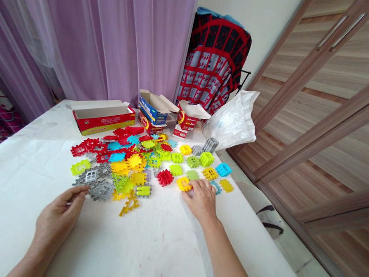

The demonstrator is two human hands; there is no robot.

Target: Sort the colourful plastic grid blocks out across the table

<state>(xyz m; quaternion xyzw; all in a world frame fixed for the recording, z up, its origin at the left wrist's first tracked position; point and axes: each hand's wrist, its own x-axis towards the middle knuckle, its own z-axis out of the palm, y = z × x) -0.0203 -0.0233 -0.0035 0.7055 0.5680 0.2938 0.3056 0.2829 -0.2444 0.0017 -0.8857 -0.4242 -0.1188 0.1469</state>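
My right hand (202,198) rests on the table's right side, with thumb and fingertips closed on a yellow notched plastic building piece (183,184). A red assembled block (165,177) lies left of it. Behind the hand are a yellow block (210,173) and a light green block (206,159). My left hand (61,213) is curled with its thumb and index finger together, at the edge of a grey notched piece (101,190). Whether anything is between those fingertips is unclear. A yellow triangular piece (129,205) lies between my hands.
A pile of red, blue and yellow pieces (123,149) covers the middle of the white table (118,255). Behind it stand an open red box (106,120), a blue box (153,110) and small red boxes (187,119). A white plastic bag (235,120) sits at the back right.
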